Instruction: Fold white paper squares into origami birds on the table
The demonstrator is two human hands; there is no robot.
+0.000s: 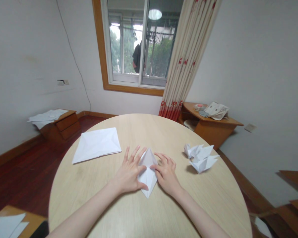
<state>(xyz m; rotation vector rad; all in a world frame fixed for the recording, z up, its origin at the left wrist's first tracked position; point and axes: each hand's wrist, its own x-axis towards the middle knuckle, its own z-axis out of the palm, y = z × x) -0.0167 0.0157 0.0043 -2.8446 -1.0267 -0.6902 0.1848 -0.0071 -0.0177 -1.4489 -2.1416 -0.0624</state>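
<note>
A white sheet of paper [149,180], folded into a narrow kite shape with a centre crease, lies on the round table in front of me. My left hand [130,173] holds its left edge, thumb near the lower point and index fingertip at the middle, the other fingers spread. From the right side, my right hand [167,172] grips it, a fingertip at the centre and the other fingers bent along the edge. The undersides of both hands are hidden. Off to the right sit several folded white paper figures [201,157] with pointed tips, bunched together.
On the pale wooden table [129,132], a stack of white paper [98,143] lies at the left. A low brown cabinet [68,125] with papers stands beyond it. Behind on the right, a corner desk [208,130] carries a cloth bag [216,110]. More sheets [8,226] rest at lower left.
</note>
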